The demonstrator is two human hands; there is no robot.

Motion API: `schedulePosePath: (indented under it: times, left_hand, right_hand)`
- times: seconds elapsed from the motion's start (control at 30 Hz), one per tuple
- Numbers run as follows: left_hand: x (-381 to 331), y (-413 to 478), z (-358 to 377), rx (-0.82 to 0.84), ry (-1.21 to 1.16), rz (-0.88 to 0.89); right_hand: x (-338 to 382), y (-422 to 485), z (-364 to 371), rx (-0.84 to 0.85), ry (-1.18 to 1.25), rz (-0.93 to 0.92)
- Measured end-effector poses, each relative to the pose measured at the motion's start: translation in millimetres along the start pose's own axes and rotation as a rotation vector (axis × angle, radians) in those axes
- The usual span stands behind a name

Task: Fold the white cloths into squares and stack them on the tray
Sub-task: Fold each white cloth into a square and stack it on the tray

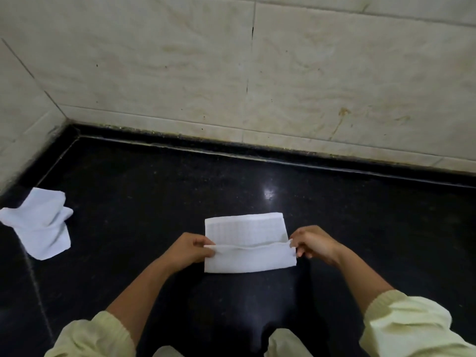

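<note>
pinching the half-folded white cloth (251,261) at both ends of its lifted fold: left grip (189,249) and right grip (315,243) clamped on it. lying mid black surface (154,202). crumpled second cloth (41,228) well apart, left, near the wall (154,73).

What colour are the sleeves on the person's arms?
Pale yellow-cream, both the left sleeve and the right sleeve, seen best in the head view.

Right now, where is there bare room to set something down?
Bare black surface lies between the crumpled cloth and the half-folded cloth, and right of it toward the wall. The left hand and right hand crowd its ends.
</note>
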State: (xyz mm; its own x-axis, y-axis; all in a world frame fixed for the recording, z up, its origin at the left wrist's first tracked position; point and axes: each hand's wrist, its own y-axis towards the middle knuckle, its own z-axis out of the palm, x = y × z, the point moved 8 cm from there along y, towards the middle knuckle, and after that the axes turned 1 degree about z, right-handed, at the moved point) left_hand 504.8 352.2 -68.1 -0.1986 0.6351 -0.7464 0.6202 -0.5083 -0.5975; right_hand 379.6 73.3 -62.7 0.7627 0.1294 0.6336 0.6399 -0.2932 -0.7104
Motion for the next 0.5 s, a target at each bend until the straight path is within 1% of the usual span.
schedulePosePath:
  times: [0.13,0.2,0.3,0.4,0.5]
  left_hand:
    - [-1,16,-15,-0.169,-0.112,0.021]
    - [3,26,-23,-0.269,-0.093,0.016]
    - [2,34,-25,-0.388,-0.062,0.005]
    - [-1,38,-23,-0.452,-0.038,0.016]
    - [-1,41,-24,-0.498,-0.008,0.021]
  right_hand:
    - [19,15,-8,-0.193,0.052,-0.095]
    - [24,27,-9,-0.256,0.071,-0.118]
    - [27,40,-8,-0.339,0.019,-0.118]
    - [30,45,-7,-0.408,-0.003,-0.131]
    - [31,47,-5,-0.431,-0.024,-0.147]
